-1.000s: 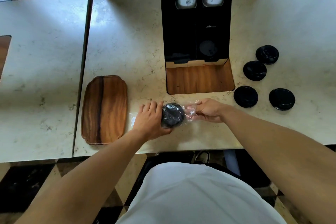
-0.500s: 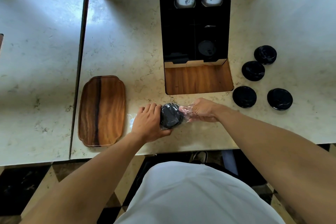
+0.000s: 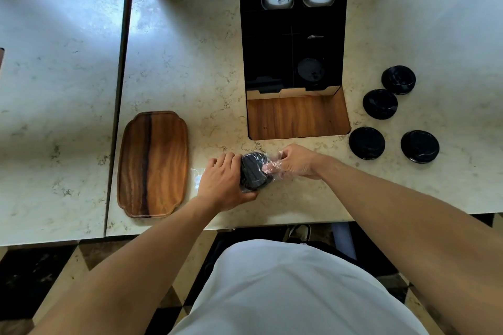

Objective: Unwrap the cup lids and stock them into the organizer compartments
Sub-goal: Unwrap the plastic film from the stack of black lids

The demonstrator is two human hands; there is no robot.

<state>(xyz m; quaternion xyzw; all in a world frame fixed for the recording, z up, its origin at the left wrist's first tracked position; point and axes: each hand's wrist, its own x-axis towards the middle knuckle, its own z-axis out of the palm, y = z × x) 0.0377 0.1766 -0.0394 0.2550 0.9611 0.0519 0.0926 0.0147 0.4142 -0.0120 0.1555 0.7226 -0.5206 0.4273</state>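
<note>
Lids (image 3: 254, 171) stack clamped in left grip (image 3: 223, 181), right grip (image 3: 295, 162) pinching wrap (image 3: 269, 168); hard tug could scatter lids off surface (image 3: 190, 49).

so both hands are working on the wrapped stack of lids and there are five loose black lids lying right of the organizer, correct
Not quite: the head view shows four loose round black plastic lids right of the black organizer with the wooden front tray, not five. The rest holds: the left hand grips the clear-wrapped stack of black lids while the right hand pinches its plastic wrap.
</note>
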